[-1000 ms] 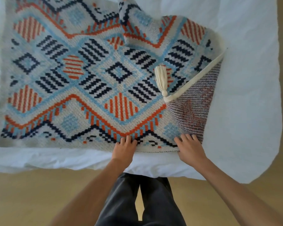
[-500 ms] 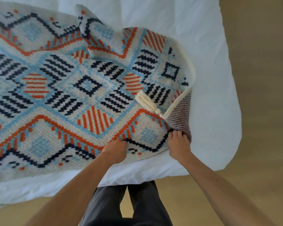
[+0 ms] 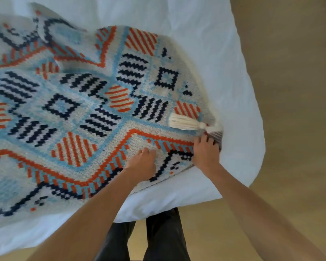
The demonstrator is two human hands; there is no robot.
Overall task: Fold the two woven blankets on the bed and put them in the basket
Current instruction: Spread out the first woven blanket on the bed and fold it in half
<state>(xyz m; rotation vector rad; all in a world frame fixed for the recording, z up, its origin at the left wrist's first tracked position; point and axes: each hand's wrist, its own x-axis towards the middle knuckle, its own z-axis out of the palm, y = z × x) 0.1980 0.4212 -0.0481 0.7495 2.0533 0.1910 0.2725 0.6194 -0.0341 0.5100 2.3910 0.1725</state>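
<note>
A woven blanket (image 3: 94,117), patterned in orange, navy and pale blue, lies spread across the bed (image 3: 211,44), covering most of its white sheet. Ridges rumple its far side. At the near right corner the cloth is turned back on itself, showing a strip of darker underside, and a cream tassel (image 3: 184,123) lies flat on the pattern just beside that fold.

The right hand (image 3: 205,153) rests on the turned corner, its grip wide, with the fingers (image 3: 205,139) spread and pressing down at the fold. The left hand (image 3: 142,162) sits close beside it on the near hem; its fingers are curled against the cloth, but motion blur hides whether that grip pinches any fabric.

Both forearms reach in from below. Dark trousers (image 3: 164,236) stand against the bed's edge, on a tan floor (image 3: 297,110) that runs along the right.
</note>
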